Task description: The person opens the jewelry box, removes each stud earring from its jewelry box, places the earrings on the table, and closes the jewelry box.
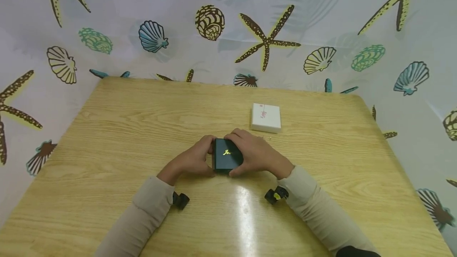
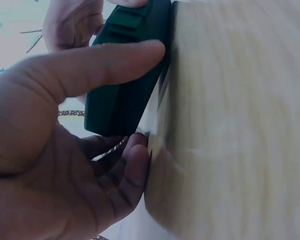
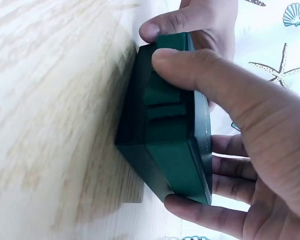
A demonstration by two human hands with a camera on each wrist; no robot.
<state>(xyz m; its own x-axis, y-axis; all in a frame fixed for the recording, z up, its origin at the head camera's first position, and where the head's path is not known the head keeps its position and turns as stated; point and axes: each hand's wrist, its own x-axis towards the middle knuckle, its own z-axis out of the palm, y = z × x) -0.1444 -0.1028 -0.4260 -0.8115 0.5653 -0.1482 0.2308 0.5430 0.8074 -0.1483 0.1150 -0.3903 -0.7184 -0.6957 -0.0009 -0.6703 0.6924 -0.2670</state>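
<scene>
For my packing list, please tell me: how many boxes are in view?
2: the green box between the left grip and the right grip, and the white box farther back on the table, to the right.

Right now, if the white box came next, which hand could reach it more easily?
Probably the right hand: in the head view it is nearer the white box, while the left hand is at the opposite side of the green box.
</scene>
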